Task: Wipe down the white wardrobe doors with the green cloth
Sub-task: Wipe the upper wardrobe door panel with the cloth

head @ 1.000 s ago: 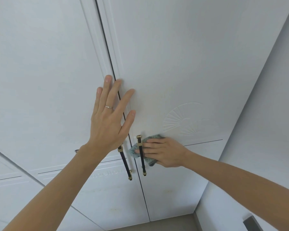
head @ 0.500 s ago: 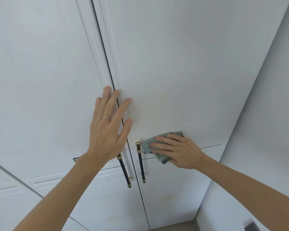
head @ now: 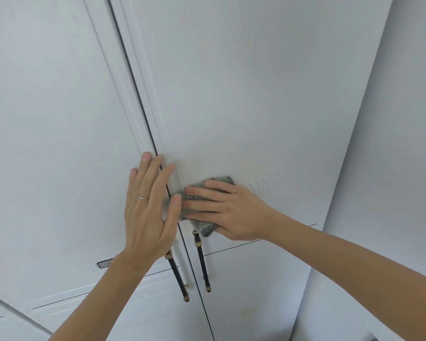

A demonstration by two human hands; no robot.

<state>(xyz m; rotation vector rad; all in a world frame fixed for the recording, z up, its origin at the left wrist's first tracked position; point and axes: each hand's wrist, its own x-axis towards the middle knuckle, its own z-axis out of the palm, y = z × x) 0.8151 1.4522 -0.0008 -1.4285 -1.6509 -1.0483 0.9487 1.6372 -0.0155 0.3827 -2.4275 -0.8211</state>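
Note:
Two tall white wardrobe doors fill the view, the left door (head: 54, 134) and the right door (head: 251, 94), meeting at a dark seam. My left hand (head: 148, 205) lies flat with straight fingers across the seam, a ring on one finger. My right hand (head: 229, 210) presses a folded green cloth (head: 207, 226) flat against the right door, just above its handle. Most of the cloth is hidden under my fingers; its edges show above and below them. The thumb of my left hand touches the cloth's left end.
Two black bar handles with gold ends hang below my hands, the left handle (head: 178, 279) and the right handle (head: 203, 264). An embossed fan pattern (head: 268, 188) sits on the right door. A white side wall (head: 391, 193) closes in on the right.
My right hand has slid the cloth up the right door and back left toward the seam, from beside the handle to above it. My left hand has stayed flat on the seam.

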